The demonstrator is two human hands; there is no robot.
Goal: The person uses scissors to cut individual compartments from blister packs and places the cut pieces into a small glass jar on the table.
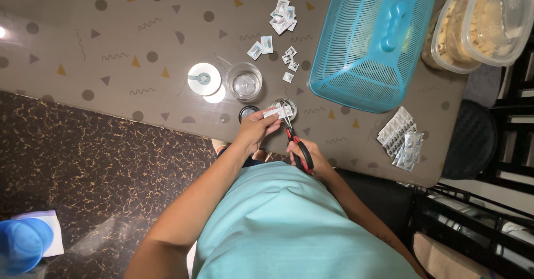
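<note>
My left hand (257,130) pinches a small silvery foil packet (273,112) over a little open glass jar (285,109) at the table's near edge. My right hand (312,158) grips red-and-black scissors (295,140), whose blades point up at the packet's edge. The jar's dark lid (247,112) lies just left of my left hand. Several cut foil squares (282,16) lie scattered farther back on the table.
A clear glass (243,81) and a white tape roll (204,79) stand behind the jar. A turquoise plastic basket (371,40) lies upside down at the right, with lidded food tubs (478,23) beyond it. Blister strips (401,139) sit near the table's right edge.
</note>
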